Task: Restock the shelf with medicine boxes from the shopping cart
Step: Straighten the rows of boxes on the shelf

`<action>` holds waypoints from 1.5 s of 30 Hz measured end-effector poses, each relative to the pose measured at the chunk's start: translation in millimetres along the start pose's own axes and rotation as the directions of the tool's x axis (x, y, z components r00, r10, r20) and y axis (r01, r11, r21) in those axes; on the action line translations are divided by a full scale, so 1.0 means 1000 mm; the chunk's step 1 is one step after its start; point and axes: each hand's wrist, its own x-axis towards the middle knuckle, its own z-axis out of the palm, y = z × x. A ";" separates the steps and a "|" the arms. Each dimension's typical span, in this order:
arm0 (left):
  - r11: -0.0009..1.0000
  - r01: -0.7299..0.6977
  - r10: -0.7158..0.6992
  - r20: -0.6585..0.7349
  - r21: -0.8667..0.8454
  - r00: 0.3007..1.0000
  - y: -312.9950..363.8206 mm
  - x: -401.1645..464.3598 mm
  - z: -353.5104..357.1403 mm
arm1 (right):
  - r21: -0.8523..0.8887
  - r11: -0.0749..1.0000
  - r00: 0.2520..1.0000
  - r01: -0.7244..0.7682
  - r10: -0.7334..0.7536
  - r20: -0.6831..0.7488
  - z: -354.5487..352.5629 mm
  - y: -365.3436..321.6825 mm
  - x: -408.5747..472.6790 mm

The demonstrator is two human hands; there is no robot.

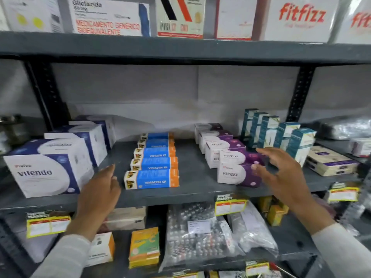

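Reaching over the dark grey metal shelf (192, 189) with both hands empty: left hand (100, 189) lying flat, fingers loosely extended, just beside the white-and-navy Vitendo cardboard box (46, 173); right hand (281, 173) spreading wide open, fingertips touching or nearly touching (motion blur hiding which) the white-and-purple Viresi cardboard boxes (236, 173). Sitting between the hands, a row of blue-and-orange Vivalyn EF cartons (152, 178).

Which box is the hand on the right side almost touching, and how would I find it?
Look at the middle grey shelf, the one with yellow price tags on its front edge. Right of the blue and orange Vivalyn EF boxes runs a row of white and purple boxes. It is the front Viresi box, nearest the edge, just by the right hand.
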 end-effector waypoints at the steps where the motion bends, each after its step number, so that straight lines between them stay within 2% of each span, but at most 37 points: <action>1: 0.999 0.010 -0.011 0.023 0.043 1.000 -0.002 0.000 0.003 | 0.035 0.995 0.992 -0.096 0.093 0.087 0.000 0.012 0.003; 4: 0.988 -0.031 0.025 0.044 0.149 0.999 -0.006 0.000 0.009 | 0.185 0.934 0.906 -0.305 0.225 0.357 0.013 0.034 0.006; 6: 0.977 -0.079 0.067 0.066 0.200 0.996 -0.007 0.000 0.010 | 0.286 0.885 0.877 -0.368 0.229 0.422 0.023 0.043 0.008; 11: 0.968 -0.130 0.118 0.069 0.215 0.991 -0.009 -0.002 0.010 | 0.409 0.840 0.889 -0.355 0.169 0.425 0.033 0.048 0.019; 17: 0.956 -0.156 0.134 0.101 0.249 0.986 -0.014 0.002 0.014 | 0.436 0.813 0.859 -0.386 0.145 0.491 0.031 0.045 0.027; 32: 0.966 -0.130 0.113 0.090 0.222 0.990 -0.014 -0.001 0.016 | 0.460 0.801 0.858 -0.384 0.125 0.499 0.034 0.049 0.019; 35: 0.989 -0.070 0.065 0.037 0.134 0.997 -0.009 -0.007 0.012 | 0.467 0.793 0.855 -0.391 0.124 0.504 0.034 0.049 0.018; 37: 1.000 -0.016 0.017 -0.025 0.008 1.000 -0.005 -0.010 0.009 | 0.463 0.791 0.851 -0.399 0.132 0.508 0.033 0.049 0.018; 39: 0.979 0.045 -0.073 -0.136 -0.199 0.988 0.002 -0.014 0.002 | 0.458 0.796 0.852 -0.396 0.132 0.507 0.032 0.050 0.016; 41: 0.906 0.084 -0.204 -0.253 -0.414 0.946 0.013 -0.021 -0.004 | 0.474 0.786 0.855 -0.396 0.128 0.502 0.030 0.055 0.013; 43: 0.885 -0.001 -0.216 -0.412 -0.466 0.885 0.033 -0.030 -0.009 | 0.499 0.774 0.874 -0.390 0.142 0.464 0.023 0.058 0.007; 45: 0.901 -0.136 -0.082 -0.468 -0.412 0.880 0.063 -0.037 -0.006 | 0.484 0.812 0.920 -0.327 0.158 0.358 0.009 0.058 0.001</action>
